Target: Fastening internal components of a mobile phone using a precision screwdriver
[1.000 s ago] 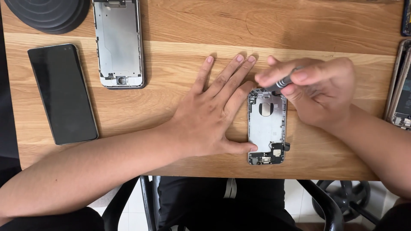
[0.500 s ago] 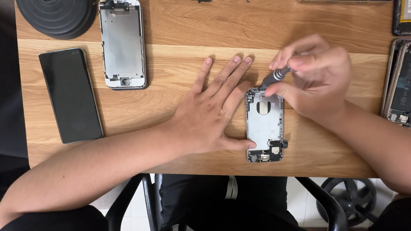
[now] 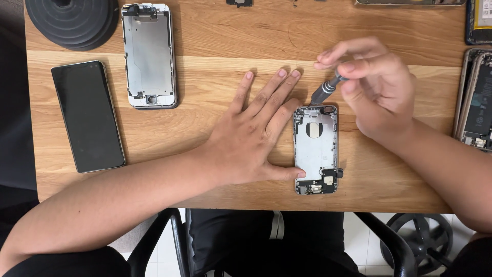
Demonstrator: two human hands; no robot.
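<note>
1. The left hand (image 3: 254,138) lies flat on the wooden table (image 3: 215,87), palm down, fingers spread and pointing up and to the right. It grasps nothing; it is open and pressed down.
2. Its thumb runs along the lower left edge of the opened phone shell (image 3: 315,149), and its forefinger touches the shell's upper left corner, so the hand braces the shell from the left side.
3. The left forearm comes in from the lower left, crossing the near table edge at a slant.
4. The right hand (image 3: 374,92) is raised just above the table, wrist bent, fingers curled together over the top of a small screwdriver (image 3: 324,91).
5. Thumb and fingertips pinch the screwdriver's grey handle; the tool leans down and to the left, its tip meeting the shell's top left corner.
6. The right forearm enters from the lower right.
7. The phone shell lies face open near the front edge of the table, between the two hands, long side running away from the person.
8. Well to the left lie a dark phone (image 3: 87,115) and, beyond it, a second metal phone frame (image 3: 149,55), beside a round black mat (image 3: 72,20).
9. More opened phones (image 3: 475,97) lie at the right edge.
</note>
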